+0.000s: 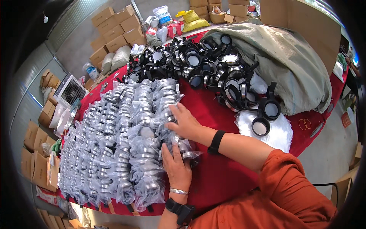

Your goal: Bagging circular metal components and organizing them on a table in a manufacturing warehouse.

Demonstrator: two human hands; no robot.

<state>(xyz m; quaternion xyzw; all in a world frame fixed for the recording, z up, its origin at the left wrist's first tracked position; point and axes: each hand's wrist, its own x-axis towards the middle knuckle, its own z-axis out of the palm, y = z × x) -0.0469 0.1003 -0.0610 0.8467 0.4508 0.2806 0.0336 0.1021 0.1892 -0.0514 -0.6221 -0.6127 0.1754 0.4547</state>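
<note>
Left hand [176,168] flat, fingers spread, pressing near end of bagged pieces [129,145]; right hand [185,123] open, palm down on same row's right edge. Bags fill left half of red table [221,175]. Risk: slick bags likely slide, row buckles, end bags drop off near edge just beside left wrist. Open room: bare red strip right of row; black rings [206,65] crowd far side, white bag stack [278,131] right
</note>
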